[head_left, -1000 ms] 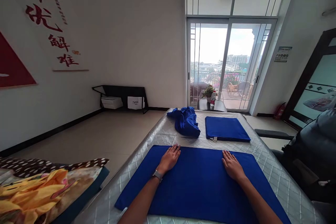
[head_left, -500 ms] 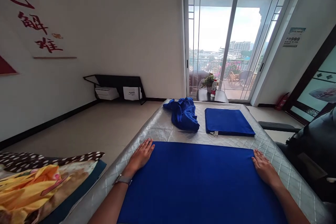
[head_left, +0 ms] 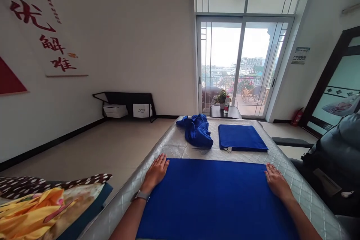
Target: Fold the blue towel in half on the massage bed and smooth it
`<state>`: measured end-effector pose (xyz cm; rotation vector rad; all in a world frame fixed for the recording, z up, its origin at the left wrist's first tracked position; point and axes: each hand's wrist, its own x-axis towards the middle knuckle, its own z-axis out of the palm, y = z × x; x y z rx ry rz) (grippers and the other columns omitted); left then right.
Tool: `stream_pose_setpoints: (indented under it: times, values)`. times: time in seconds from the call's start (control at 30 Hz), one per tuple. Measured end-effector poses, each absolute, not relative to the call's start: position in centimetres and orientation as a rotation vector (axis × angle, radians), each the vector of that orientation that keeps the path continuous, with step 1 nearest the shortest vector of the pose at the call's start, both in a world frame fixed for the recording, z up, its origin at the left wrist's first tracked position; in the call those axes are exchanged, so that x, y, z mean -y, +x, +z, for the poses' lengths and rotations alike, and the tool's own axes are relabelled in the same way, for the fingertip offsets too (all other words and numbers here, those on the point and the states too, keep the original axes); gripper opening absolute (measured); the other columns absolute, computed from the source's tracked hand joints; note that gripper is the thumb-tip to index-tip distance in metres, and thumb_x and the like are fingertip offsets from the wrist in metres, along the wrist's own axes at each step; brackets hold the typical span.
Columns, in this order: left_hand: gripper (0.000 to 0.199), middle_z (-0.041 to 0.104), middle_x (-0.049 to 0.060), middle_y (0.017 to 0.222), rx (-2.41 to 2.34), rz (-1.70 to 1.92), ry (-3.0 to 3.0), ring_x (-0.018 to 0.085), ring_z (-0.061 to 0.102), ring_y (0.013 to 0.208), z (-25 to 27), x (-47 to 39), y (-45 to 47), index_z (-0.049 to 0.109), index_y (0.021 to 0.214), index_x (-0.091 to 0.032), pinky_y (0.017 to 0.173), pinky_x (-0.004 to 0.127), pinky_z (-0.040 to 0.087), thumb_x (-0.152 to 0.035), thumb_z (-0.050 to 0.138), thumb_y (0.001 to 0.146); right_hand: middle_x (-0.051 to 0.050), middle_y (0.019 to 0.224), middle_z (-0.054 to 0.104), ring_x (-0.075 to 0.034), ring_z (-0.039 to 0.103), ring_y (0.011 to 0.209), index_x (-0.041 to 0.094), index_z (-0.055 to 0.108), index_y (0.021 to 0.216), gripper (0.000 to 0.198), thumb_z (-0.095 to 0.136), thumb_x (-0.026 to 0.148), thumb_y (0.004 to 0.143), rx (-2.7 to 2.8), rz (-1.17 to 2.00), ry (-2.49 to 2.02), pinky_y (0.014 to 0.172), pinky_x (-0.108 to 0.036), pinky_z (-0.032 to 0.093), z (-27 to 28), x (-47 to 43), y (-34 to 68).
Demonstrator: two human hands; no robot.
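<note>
A blue cloth (head_left: pixel 216 198) lies smooth and flat on the silver quilted mattress (head_left: pixel 171 148), its near end running out of view. My left hand (head_left: pixel 156 170) rests flat on its far left corner, fingers stretched out, with a watch on the wrist. At the far right corner, my right hand (head_left: pixel 277 180) lies open along the edge, palm down. Beyond the cloth sit a crumpled blue cloth (head_left: pixel 198 131) on the left and a neatly folded blue cloth (head_left: pixel 242 137) with a white tag on the right.
Yellow patterned bedding (head_left: pixel 42 210) is heaped at the lower left. A black armchair (head_left: pixel 337 157) stands to the right. Past the mattress, a small table (head_left: pixel 225 112) holds a potted plant and a bottle (head_left: pixel 226 104) before the sliding door. A low black rack (head_left: pixel 128 99) is by the wall.
The view has tilted upward, showing more of the wall and door. Both hands remain flat on the far corners of the cloth.
</note>
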<state>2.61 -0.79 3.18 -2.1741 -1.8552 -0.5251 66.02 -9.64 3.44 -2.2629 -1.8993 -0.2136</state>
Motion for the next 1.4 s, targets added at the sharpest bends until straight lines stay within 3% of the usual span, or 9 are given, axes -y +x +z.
stream_pose_setpoints:
  times: [0.27,0.5,0.77,0.93,1.1,1.27,1.4]
  values:
    - [0.051,0.058,0.013,0.145,1.371,-0.685,-2.622,0.023,0.050,0.137,7.2,4.5,19.2,0.055,0.141,-0.016,0.114,0.042,0.042,-0.040,0.026,0.106,-0.009,0.160,0.035,-0.019,0.025,0.150,0.011,0.035,0.154,0.061,0.020,0.040,0.102,2.192,0.044,-1.739,0.123,-0.037,0.021,9.2,9.4,47.1]
    - [0.051,0.053,0.016,0.149,1.395,-0.642,-2.646,0.025,0.046,0.140,4.3,5.1,26.3,0.050,0.145,-0.013,0.116,0.046,0.039,-0.040,0.029,0.107,-0.009,0.162,0.030,-0.020,0.022,0.151,0.011,0.032,0.155,0.060,0.026,0.024,0.097,2.286,0.150,-1.770,0.124,-0.037,0.016,6.3,7.8,40.2]
    - [0.056,0.050,0.016,0.151,1.400,-0.642,-2.672,0.025,0.042,0.143,3.2,4.4,25.7,0.047,0.147,-0.013,0.118,0.047,0.036,-0.045,0.025,0.107,-0.008,0.163,0.027,-0.018,0.020,0.152,0.013,0.029,0.157,0.059,0.019,0.028,0.100,2.290,0.165,-1.777,0.124,-0.036,0.012,5.5,7.3,40.6]
    - [0.053,0.050,0.014,0.152,1.416,-0.602,-2.656,0.024,0.042,0.143,2.9,3.7,23.9,0.046,0.148,-0.016,0.117,0.047,0.037,-0.041,0.026,0.106,-0.009,0.163,0.027,-0.019,0.018,0.152,0.011,0.027,0.157,0.063,0.017,0.039,0.102,2.286,0.247,-1.812,0.124,-0.038,0.011,6.5,7.8,42.4]
    - [0.049,0.052,0.009,0.151,1.611,-0.528,-2.523,0.026,0.042,0.143,2.4,1.8,15.9,0.046,0.149,-0.024,0.116,0.050,0.037,-0.036,0.030,0.104,-0.005,0.164,0.026,-0.018,0.017,0.152,0.014,0.027,0.157,0.064,0.016,0.042,0.101,2.145,0.152,-2.035,0.125,-0.040,0.013,5.7,8.7,51.3]
    - [0.052,0.049,0.011,0.153,1.878,-0.386,-2.361,0.028,0.037,0.146,1.5,0.3,5.2,0.046,0.149,-0.020,0.118,0.051,0.032,-0.036,0.030,0.103,-0.012,0.162,0.031,-0.020,0.022,0.151,0.009,0.041,0.151,0.063,0.014,0.032,0.099,1.980,-0.086,-2.201,0.123,-0.043,0.020,3.0,9.8,63.4]
    - [0.054,0.051,0.012,0.151,2.001,-0.375,-2.215,0.027,0.039,0.145,0.1,-0.4,0.5,0.046,0.149,-0.017,0.116,0.048,0.035,-0.036,0.029,0.101,-0.016,0.161,0.033,-0.022,0.026,0.150,0.004,0.038,0.151,0.064,0.015,0.033,0.099,1.909,-0.161,-2.291,0.122,-0.045,0.025,1.3,9.5,67.7]
